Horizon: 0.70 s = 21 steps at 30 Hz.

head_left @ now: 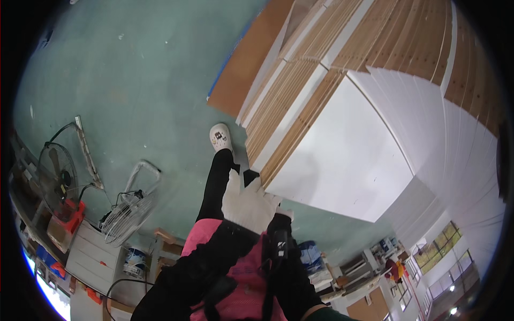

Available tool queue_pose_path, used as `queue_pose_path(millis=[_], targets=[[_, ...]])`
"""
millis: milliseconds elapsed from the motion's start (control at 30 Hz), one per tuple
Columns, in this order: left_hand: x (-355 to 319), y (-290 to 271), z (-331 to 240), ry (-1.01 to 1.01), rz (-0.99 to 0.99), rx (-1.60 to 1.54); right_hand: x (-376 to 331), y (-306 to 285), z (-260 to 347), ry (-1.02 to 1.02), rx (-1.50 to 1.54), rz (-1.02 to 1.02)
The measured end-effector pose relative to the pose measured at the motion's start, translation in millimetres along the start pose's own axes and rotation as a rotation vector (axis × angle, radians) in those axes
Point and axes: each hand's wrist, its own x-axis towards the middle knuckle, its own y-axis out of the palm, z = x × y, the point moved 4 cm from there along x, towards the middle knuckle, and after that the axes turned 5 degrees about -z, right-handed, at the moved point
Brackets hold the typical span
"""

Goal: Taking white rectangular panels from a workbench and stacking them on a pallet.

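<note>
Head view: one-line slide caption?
Gloved left hand presses a white board's corner on a tall panel stack; fans below.

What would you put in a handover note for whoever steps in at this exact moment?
Left hand: white work glove, palm and fingers on the lower corner of the top white panel; whether it is a grip or a flat press is unclear.
Right hand: mostly hidden behind the left, at the same corner; state unclear.
The panel lies on the stack of white boards with brown edges.
Done: hands at the corner. Left: panel not yet off the stack.
</note>
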Motion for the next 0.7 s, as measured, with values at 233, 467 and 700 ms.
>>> queue_pose_path(millis=[233,467,700], targets=[[-12,18,-2,0.006,-0.134,0.121,65,-26,9,-0.011,0.028,-0.051],[1,3,0,-0.037,-0.164,0.126,2,0,-2,0.021,0.004,-0.004],[1,11,5,0.121,-0.180,0.238,37,-18,4,0.012,0.043,-0.030]])
